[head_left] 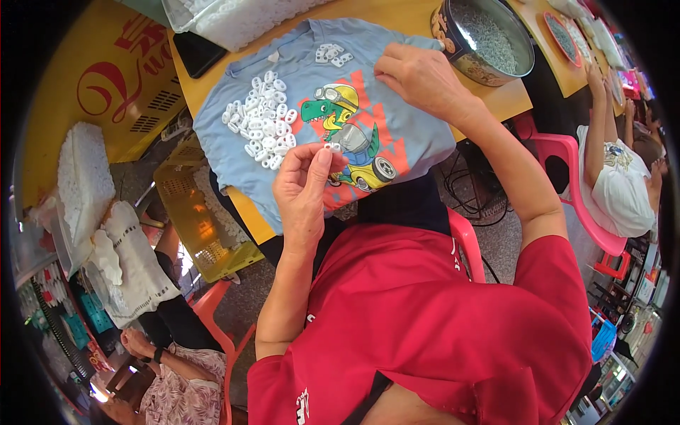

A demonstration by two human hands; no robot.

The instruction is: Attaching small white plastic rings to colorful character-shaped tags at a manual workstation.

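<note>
Head view looks down over my red shirt [425,319] at a light blue child's T-shirt [283,57] spread flat across the wooden table [397,10], and I use it as a soft mat so the small white plastic pieces [263,120] do not skid or roll off the edge. That heap sits on the cloth toward my left, within easy reach, while a smaller cluster of the same pieces [331,54] lies near the collar, kept apart from it. My left hand [303,191] is raised just above the printed dinosaur, thumb and forefinger pinched closed on one white piece [333,147], held up at the fingertips where I can see it well. My right hand [421,78] rests knuckles-up on the cloth's far right side, fingers curled under; it may be holding a piece or simply pressing the shirt down, and I cannot tell which from this angle. A round metal tin [513,67] of pale small bits stands just beyond that hand. A yellow plastic basket [191,212] sits on the floor to my left, and another person in white [620,191] sits on a pink chair [567,152] to my right.
</note>
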